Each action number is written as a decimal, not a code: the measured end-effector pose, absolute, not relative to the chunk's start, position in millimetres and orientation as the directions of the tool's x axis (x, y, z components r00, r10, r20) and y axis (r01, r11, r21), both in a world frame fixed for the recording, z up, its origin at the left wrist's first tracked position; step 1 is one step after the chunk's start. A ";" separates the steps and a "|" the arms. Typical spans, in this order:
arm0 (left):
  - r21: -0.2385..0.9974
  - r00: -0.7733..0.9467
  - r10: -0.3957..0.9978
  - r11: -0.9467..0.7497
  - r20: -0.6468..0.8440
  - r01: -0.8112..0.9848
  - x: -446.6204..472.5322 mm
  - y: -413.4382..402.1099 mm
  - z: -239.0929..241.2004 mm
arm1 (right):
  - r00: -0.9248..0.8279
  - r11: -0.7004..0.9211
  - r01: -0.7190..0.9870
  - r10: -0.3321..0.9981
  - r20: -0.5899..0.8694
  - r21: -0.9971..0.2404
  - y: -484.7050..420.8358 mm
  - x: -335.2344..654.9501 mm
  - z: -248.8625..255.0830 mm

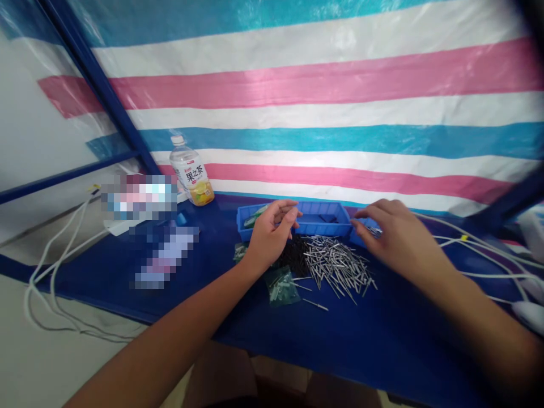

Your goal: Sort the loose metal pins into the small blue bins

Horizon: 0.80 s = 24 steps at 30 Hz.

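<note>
My left hand (272, 232) is over the near side of a blue plastic tray (323, 228), its fingers loosely curled in toward the thumb. Whatever lies inside those fingers is hidden. Thumb and fingertips of my right hand (389, 229) come close together at the tray's right end, above a second blue bin (359, 237) with small silver pieces in it. Motion blur hides whether they pinch anything. Between my hands spreads a pile of silver pop rivets (338, 266), beside a heap of dark pieces (297, 255). A single rivet (315, 305) lies apart in front.
A clear plastic bag (281, 286) of small parts lies in front of the dark heap. Toward the back left stands a drink bottle (192, 173). White cables (488, 255) run along the right; others hang off the left edge. A striped sheet (318, 136) closes off the back.
</note>
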State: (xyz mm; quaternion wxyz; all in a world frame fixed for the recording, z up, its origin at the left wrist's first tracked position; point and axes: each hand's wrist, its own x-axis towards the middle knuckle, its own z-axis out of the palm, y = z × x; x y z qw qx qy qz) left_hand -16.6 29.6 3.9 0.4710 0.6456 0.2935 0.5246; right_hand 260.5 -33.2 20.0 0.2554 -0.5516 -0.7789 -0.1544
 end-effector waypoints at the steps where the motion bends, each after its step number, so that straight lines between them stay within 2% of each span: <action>1: 0.915 0.268 0.874 -0.386 0.405 -0.120 -16.2 29.4 4.3 | -0.314 0.424 0.902 0.770 0.555 -0.079 -36.8 247.1 19.8; 5: 0.909 0.256 0.872 -0.394 0.417 -0.137 -15.3 28.5 5.0 | -0.563 0.707 0.677 0.676 0.475 -0.204 -55.6 194.7 12.2; 8: 0.913 0.283 0.869 -0.389 0.407 -0.119 -15.8 28.4 3.9 | -0.693 0.832 0.500 0.550 0.466 -0.240 -69.3 170.6 5.7; 14: 0.920 0.300 0.870 -0.379 0.391 -0.099 -16.2 29.5 2.2 | -0.788 0.885 0.443 0.462 0.407 -0.148 -84.0 153.8 3.6; 24: 0.920 0.310 0.867 -0.384 0.390 -0.084 -14.6 28.9 1.4 | -0.779 0.910 0.414 0.362 0.512 -0.014 -82.1 143.5 -2.6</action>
